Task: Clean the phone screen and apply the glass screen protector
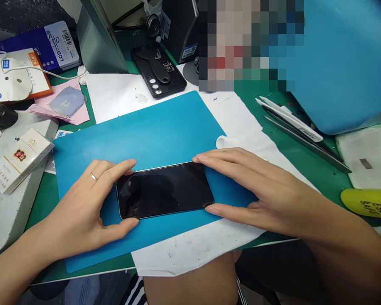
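I have my left hand [85, 207] and right hand [271, 186] clamped on the phone [165, 190]. It's flat over the blue mat [152, 140].

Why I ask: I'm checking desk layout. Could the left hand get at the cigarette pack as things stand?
Likely yes: nothing stands between the left hand and the cigarette pack, though that hand, touching the smartphone, must leave it first.

green-topped workbench [324, 178], pale front edge [82, 276]; dark speckled surface [28, 17] behind bench's far left. bench top lit, dim underneath.
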Available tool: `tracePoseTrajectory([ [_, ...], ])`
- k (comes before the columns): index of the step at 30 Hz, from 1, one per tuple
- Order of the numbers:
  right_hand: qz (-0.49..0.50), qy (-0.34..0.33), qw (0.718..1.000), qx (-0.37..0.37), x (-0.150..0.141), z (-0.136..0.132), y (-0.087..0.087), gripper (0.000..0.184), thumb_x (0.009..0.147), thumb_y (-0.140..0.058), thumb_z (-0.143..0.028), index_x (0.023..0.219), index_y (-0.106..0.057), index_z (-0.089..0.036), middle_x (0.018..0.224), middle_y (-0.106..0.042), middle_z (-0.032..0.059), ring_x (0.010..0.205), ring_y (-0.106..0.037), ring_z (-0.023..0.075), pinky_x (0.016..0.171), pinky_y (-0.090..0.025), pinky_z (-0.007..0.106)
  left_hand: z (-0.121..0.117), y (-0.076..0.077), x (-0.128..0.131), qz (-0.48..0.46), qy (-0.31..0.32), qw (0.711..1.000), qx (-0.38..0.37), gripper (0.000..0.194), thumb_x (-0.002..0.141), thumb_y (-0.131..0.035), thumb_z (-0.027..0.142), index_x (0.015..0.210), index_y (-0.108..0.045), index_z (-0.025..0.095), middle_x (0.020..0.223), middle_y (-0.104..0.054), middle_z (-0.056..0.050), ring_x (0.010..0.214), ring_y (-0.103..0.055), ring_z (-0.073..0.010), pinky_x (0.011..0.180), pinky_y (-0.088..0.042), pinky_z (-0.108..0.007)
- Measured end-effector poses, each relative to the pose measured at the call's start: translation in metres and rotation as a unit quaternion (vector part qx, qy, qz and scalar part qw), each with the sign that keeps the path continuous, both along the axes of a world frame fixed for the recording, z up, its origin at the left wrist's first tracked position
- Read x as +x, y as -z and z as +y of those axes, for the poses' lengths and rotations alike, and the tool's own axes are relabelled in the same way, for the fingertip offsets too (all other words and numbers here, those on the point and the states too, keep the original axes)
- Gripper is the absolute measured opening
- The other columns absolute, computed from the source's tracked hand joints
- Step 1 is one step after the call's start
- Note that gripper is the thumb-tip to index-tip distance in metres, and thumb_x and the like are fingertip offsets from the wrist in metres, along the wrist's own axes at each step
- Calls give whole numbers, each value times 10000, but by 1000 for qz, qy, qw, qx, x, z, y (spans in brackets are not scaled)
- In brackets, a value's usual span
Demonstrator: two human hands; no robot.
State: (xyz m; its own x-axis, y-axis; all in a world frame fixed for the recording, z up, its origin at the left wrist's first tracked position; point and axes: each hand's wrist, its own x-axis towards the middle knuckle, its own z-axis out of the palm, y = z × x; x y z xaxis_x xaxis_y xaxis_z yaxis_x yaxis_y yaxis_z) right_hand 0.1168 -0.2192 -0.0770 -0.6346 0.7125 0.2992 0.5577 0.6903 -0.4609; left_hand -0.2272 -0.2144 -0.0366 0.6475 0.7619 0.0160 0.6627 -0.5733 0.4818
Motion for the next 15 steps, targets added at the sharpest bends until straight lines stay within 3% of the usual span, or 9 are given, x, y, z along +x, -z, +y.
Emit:
tracePoseTrajectory([
  [15, -13, 25, 1000, 7, 1, -3, 3, 699, 1019, -611, -399, 1654, -335, -309, 1420, -630, 125, 1267, -663, 308, 1042, -599, 433, 1, -1, -1, 2, 11, 1000, -14, 779, 942, -721, 376, 1585, -293, 281, 1319, -624, -108, 1155, -570, -295, 967, -486, -439],
])
